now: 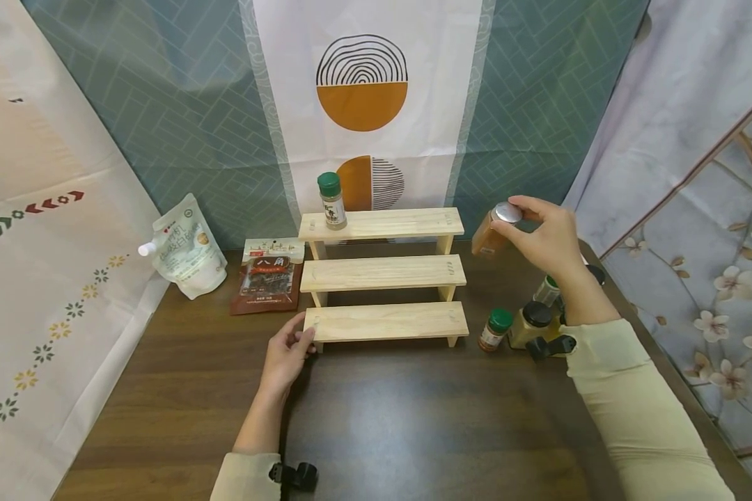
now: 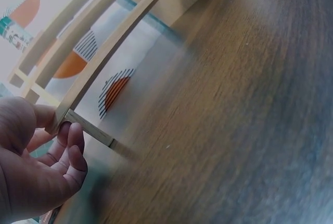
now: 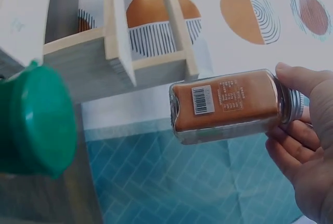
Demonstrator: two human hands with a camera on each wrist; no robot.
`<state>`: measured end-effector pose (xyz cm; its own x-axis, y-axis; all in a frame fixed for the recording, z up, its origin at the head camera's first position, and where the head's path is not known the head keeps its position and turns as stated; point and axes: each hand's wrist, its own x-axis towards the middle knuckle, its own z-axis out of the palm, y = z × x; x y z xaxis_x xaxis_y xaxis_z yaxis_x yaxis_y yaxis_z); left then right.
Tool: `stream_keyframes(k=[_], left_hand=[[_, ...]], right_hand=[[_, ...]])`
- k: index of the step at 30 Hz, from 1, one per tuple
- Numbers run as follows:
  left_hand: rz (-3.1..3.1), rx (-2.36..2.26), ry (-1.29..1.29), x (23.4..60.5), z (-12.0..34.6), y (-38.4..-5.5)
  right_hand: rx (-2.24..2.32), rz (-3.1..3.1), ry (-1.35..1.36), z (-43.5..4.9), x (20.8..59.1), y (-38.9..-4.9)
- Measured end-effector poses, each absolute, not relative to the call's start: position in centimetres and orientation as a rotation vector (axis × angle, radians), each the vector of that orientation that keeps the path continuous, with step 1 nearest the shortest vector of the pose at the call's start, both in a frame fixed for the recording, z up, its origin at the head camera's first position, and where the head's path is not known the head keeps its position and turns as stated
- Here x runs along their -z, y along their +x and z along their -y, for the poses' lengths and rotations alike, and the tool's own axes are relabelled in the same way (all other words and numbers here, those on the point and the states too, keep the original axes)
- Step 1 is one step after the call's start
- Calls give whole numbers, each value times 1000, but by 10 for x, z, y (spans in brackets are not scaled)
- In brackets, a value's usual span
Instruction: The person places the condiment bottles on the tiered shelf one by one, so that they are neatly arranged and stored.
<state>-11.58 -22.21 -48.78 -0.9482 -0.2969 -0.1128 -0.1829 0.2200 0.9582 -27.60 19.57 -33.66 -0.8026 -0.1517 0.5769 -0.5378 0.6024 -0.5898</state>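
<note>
A three-tier wooden shelf rack (image 1: 385, 321) stands mid-table, and my left hand (image 1: 286, 353) pinches the left end of its lowest board. In the left wrist view, the thumb and fingers (image 2: 76, 156) close on that board's corner near the leg. My right hand (image 1: 548, 236) grips a square glass spice jar (image 3: 229, 104) by its silver metal lid, raised to the right of the rack. Orange-brown powder fills the jar, which bears a barcode label. On the top board's left end stands a green-capped spice bottle (image 1: 332, 202).
Right of the rack stand a green-capped jar (image 1: 494, 330), a black-capped jar (image 1: 531, 323) and other bottles, partly behind my right forearm. On the left are a brown star anise packet (image 1: 268, 276) and a white spouted pouch (image 1: 188, 250). Patterned cloths hang around the table.
</note>
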Motion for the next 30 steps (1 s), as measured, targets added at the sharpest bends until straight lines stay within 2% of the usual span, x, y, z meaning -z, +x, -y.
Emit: stream_keyframes(k=[12, 30], left_hand=[[2311, 1837, 494, 490, 219, -116], [2287, 1838, 484, 488, 219, -117]], right_hand=[[-1166, 2309, 479, -172, 313, -284], [-1262, 2274, 705, -113, 302, -305]])
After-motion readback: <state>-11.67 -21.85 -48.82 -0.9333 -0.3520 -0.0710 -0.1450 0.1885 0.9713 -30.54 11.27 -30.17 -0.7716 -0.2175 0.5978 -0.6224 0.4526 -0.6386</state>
